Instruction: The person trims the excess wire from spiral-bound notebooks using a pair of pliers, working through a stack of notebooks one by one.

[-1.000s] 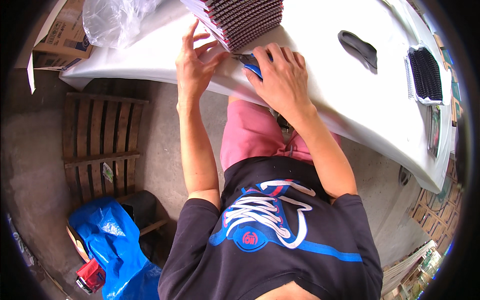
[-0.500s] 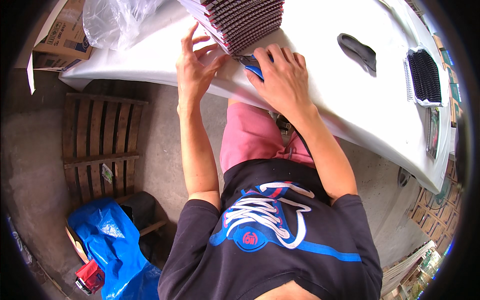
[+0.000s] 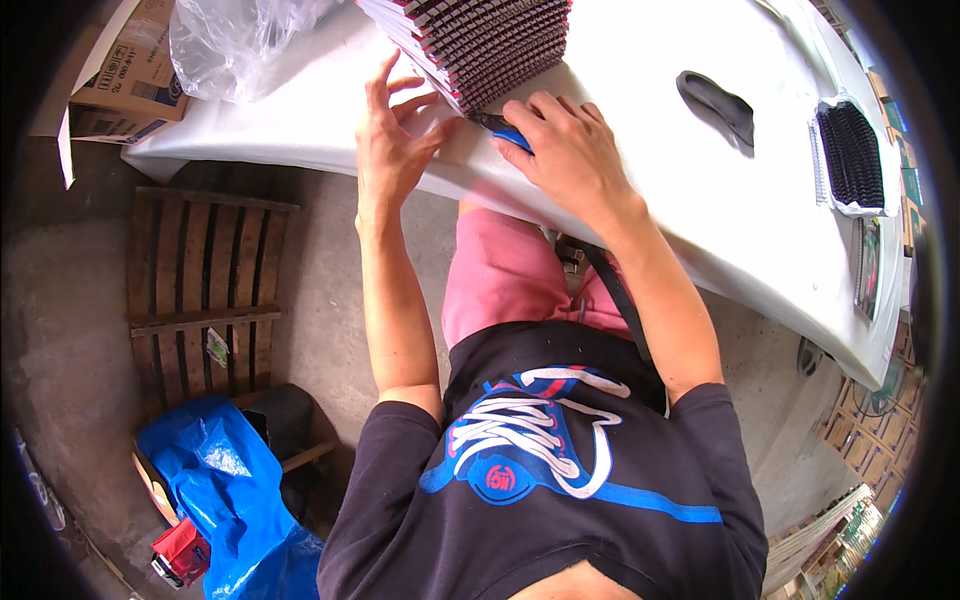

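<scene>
A stack of spiral-bound notebooks (image 3: 495, 50) stands on the white-covered table at the top centre, its dark coil bindings facing up and toward me. My right hand (image 3: 575, 150) is closed around blue-handled pliers (image 3: 514, 137), whose dark jaws meet the near lower corner of the stack, at a coil end. My left hand (image 3: 395, 135) is at the stack's left side with fingers spread. Its thumb points at that same corner, close to the jaws, and the fingertips are near the page edges. Whether they touch the pages is hard to tell.
A dark curved strip (image 3: 716, 105) lies right of the stack. Farther right is a bundle of black coils (image 3: 850, 155) in white wrapping. Clear plastic (image 3: 235, 50) and a cardboard box (image 3: 130, 75) are at the left. A wooden pallet (image 3: 205, 290) and blue plastic sheeting (image 3: 215, 480) are below.
My right hand has squeezed the pliers' handles together; the gap between them no longer shows. My left hand has hardly moved.
</scene>
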### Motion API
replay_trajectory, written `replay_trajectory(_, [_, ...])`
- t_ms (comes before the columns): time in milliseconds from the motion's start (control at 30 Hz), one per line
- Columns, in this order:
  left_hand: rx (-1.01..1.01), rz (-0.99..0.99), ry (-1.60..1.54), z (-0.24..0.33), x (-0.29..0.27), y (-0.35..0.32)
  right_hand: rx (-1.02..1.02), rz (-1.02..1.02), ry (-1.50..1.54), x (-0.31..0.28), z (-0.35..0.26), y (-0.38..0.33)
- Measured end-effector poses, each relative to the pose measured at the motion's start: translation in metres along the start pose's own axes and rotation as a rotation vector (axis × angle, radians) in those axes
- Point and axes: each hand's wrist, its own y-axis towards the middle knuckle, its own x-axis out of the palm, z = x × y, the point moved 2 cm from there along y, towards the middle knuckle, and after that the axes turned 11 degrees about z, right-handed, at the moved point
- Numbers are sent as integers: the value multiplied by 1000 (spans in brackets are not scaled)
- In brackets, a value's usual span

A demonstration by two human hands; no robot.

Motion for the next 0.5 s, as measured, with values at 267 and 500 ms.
replay_trajectory(267, [-29, -6, 27, 2, -1, 0, 109, -229, 90, -11, -6, 27])
replay_trajectory(500, [-9, 14, 17, 1, 4, -1, 529, -793, 432, -11, 14, 57])
